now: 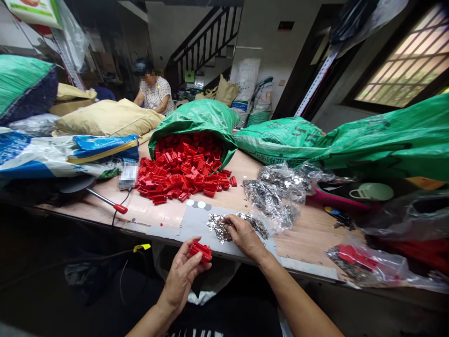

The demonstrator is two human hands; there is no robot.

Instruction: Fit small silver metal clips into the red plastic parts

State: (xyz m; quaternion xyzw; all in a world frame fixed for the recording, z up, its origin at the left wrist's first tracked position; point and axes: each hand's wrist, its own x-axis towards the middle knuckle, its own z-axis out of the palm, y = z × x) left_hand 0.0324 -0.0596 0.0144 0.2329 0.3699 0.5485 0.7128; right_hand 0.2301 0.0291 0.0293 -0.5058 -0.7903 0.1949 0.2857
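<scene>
My left hand (184,270) is closed around a red plastic housing (200,251), a small oblong block with a hollow top, just in front of the table edge. My right hand (242,234) reaches over a heap of small shiny metal pieces (218,226) on a grey mat (192,224). Its thumb and fingertips are pinched together at the heap; whatever sits between them is too small to make out. More metal pieces (257,223) lie behind that hand. A big pile of like red housings (178,175) spills from a green woven sack (201,112).
Clear bags of metal pieces (273,194) rest right of the mat. A lever with a red grip (120,208) juts out at left. Green sacks (379,135) line the right back, beside a pale green mug (372,191). Another person (156,93) sits beyond the table.
</scene>
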